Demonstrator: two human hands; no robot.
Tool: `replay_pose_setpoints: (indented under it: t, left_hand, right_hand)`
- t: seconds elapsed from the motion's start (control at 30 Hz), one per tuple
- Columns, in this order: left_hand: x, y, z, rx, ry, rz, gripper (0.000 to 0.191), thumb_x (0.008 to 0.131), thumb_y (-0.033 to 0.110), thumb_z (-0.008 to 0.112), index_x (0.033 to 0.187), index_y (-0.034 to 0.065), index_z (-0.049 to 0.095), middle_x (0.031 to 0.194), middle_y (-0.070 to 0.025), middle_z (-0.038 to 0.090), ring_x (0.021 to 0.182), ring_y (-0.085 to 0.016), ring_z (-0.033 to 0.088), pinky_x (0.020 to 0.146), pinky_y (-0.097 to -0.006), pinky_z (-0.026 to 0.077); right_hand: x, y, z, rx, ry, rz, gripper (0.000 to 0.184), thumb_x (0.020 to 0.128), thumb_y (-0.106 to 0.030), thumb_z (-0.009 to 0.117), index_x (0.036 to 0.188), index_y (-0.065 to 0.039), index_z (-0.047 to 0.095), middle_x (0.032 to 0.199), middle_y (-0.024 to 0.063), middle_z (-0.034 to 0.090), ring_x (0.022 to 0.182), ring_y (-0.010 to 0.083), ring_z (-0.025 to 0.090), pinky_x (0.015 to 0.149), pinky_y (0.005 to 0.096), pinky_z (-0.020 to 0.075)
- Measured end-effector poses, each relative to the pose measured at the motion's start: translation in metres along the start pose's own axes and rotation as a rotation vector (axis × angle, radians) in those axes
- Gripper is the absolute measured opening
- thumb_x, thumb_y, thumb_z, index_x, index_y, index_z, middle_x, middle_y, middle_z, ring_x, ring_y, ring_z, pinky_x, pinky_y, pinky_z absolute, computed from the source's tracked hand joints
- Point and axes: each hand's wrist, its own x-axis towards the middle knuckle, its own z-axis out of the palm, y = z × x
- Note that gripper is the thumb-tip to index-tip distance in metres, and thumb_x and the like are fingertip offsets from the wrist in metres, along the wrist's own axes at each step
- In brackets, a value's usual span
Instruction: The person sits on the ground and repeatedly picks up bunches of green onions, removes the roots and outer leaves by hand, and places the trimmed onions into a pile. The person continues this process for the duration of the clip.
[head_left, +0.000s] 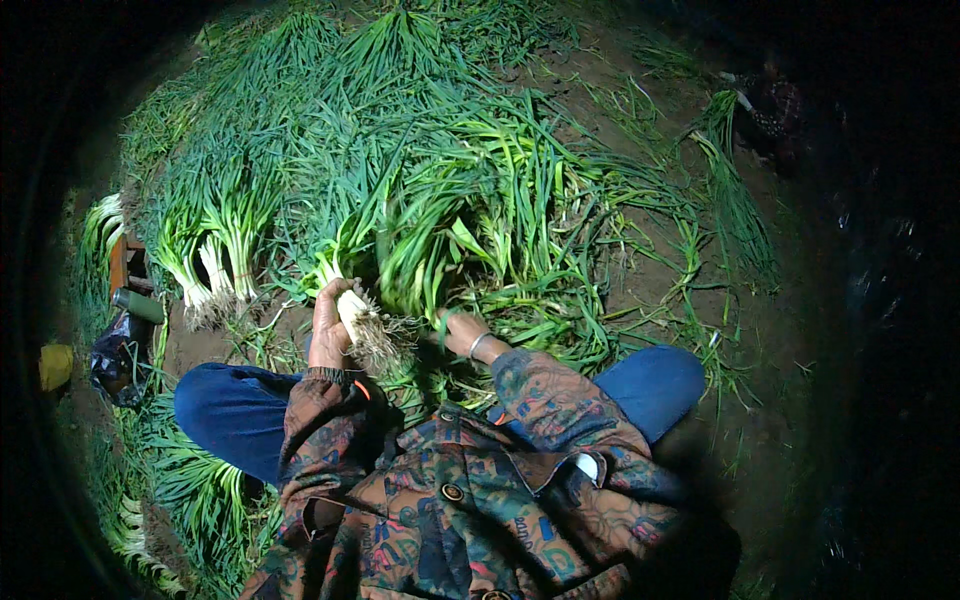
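My left hand (332, 324) is closed around a bundle of leafy allium stalks (351, 306), most likely green garlic or young leeks. The white stems and shaggy, soil-stained roots (382, 337) point toward my right side, while the green tops lean away from me. My right hand (461, 334), with a metal bangle (478, 343) on its wrist, grips a few green stalks (427, 289) by their lower end; their leaves are blurred. Just beyond it is a loose heap of the same plants (517, 202). Part of the right fingers is hidden by leaves.
Bunches with white stems (225, 262) stand on the soil at left. Beside them are a green cylindrical object (139, 306), a dark plastic bag (120, 360) and a yellow object (56, 366). Someone else's dim hand (761, 112) is near stalks (731, 180) at far right.
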Motion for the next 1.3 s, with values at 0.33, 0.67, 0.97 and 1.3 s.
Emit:
replay_pose_setpoints:
  t: [0.33, 0.67, 0.97, 1.3]
  left_hand:
    - [-0.011, 0.036, -0.008, -0.125, -0.062, 0.211, 0.009, 0.074, 0.005, 0.054, 0.083, 0.0013, 0.055, 0.078, -0.0099, 0.061, 0.061, -0.021, 0.058, 0.057, -0.0336, 0.051]
    - [-0.01, 0.014, -0.003, -0.161, -0.14, 0.033, 0.017, 0.074, 0.011, 0.055, 0.086, -0.0011, 0.058, 0.067, -0.0078, 0.059, 0.057, -0.02, 0.056, 0.054, -0.034, 0.049]
    - [-0.012, -0.004, -0.001, -0.136, -0.051, 0.012, 0.012, 0.073, 0.005, 0.057, 0.083, -0.0007, 0.056, 0.071, -0.0088, 0.057, 0.06, -0.02, 0.055, 0.057, -0.0332, 0.048]
    - [-0.009, -0.035, 0.015, -0.036, -0.118, -0.141, 0.015, 0.074, 0.005, 0.061, 0.088, -0.0002, 0.057, 0.076, -0.0115, 0.06, 0.065, -0.023, 0.059, 0.058, -0.0354, 0.051]
  right_hand:
    - [-0.022, -0.019, -0.317, 1.436, 0.165, 0.09, 0.023, 0.083, -0.012, 0.045, 0.098, 0.004, 0.053, 0.056, -0.0037, 0.04, 0.045, 0.0078, 0.037, 0.041, 0.0196, 0.0315]
    - [0.052, -0.126, -0.298, 1.313, 0.319, -0.107, 0.039, 0.093, -0.035, 0.04, 0.12, -0.007, 0.044, 0.061, -0.004, 0.035, 0.05, 0.0069, 0.035, 0.045, 0.0206, 0.0313]
    - [0.029, -0.072, -0.103, 1.317, 0.046, 0.28, 0.034, 0.09, -0.037, 0.049, 0.093, -0.004, 0.057, 0.054, -0.0066, 0.031, 0.043, 0.0053, 0.027, 0.041, 0.021, 0.0227]
    - [0.016, -0.1, -0.049, 0.401, 0.094, 0.093, 0.041, 0.09, -0.038, 0.048, 0.099, -0.001, 0.061, 0.075, 0.0095, 0.064, 0.066, 0.0158, 0.057, 0.063, 0.0306, 0.0464]
